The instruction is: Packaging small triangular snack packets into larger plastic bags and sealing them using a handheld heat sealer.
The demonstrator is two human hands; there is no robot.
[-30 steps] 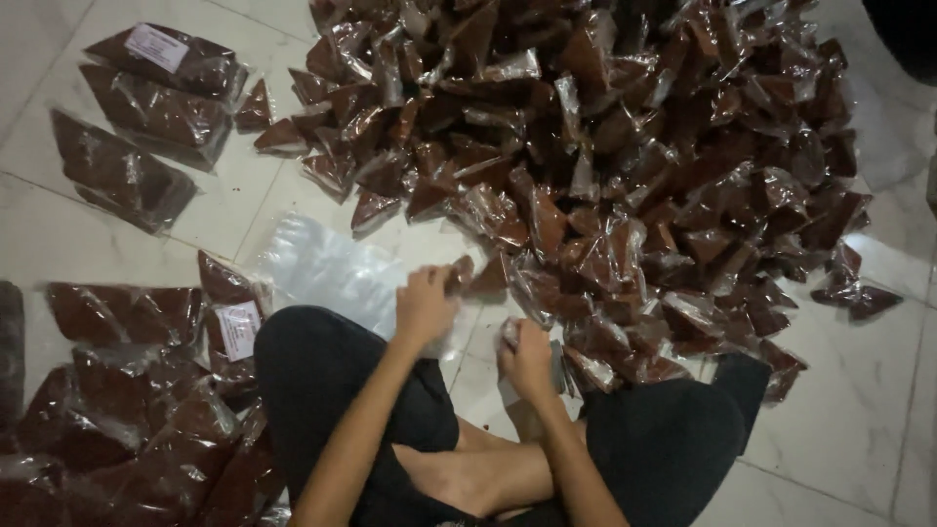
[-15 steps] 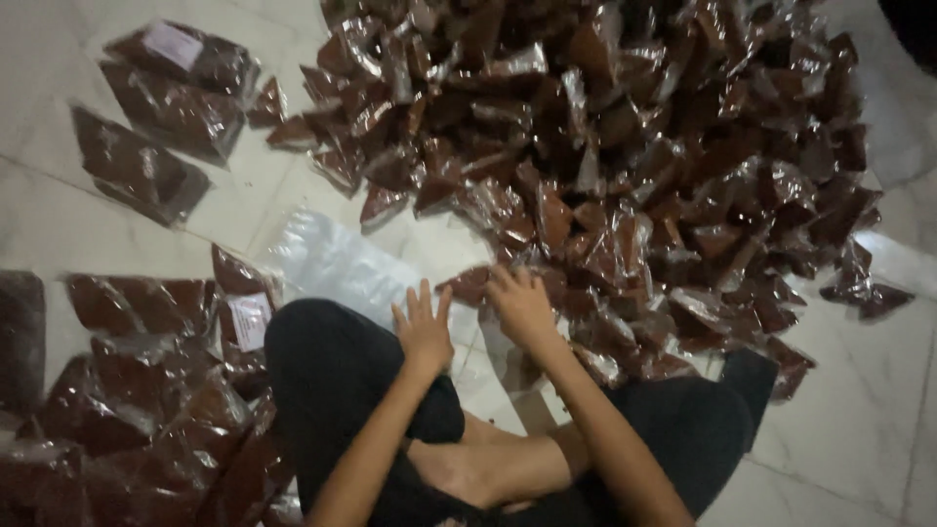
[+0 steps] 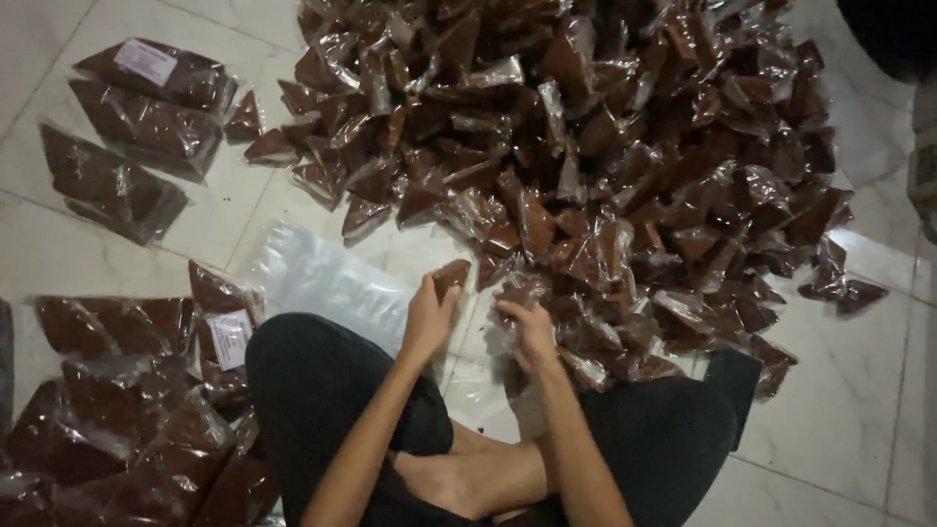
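I sit cross-legged on a tiled floor in front of a big heap of small triangular plastic packets (image 3: 605, 146) filled with dark brown stuff. My left hand (image 3: 427, 317) grips one brown packet (image 3: 450, 276) by its lower end, just above my left knee. My right hand (image 3: 529, 330) rests on a clear-wrapped packet (image 3: 522, 293) at the near edge of the heap, fingers curled over it. An empty clear plastic bag (image 3: 327, 278) lies flat on the floor left of my left hand.
Larger filled bags of the brown packets (image 3: 137, 127) lie at the upper left, one with a white label. More filled bags (image 3: 127, 410) are stacked at my lower left. Bare white tiles (image 3: 849, 410) show at the right.
My left hand has taken up a brown packet and now holds it. My right hand slid back from the heap's edge toward my knee. The view shifted slightly.
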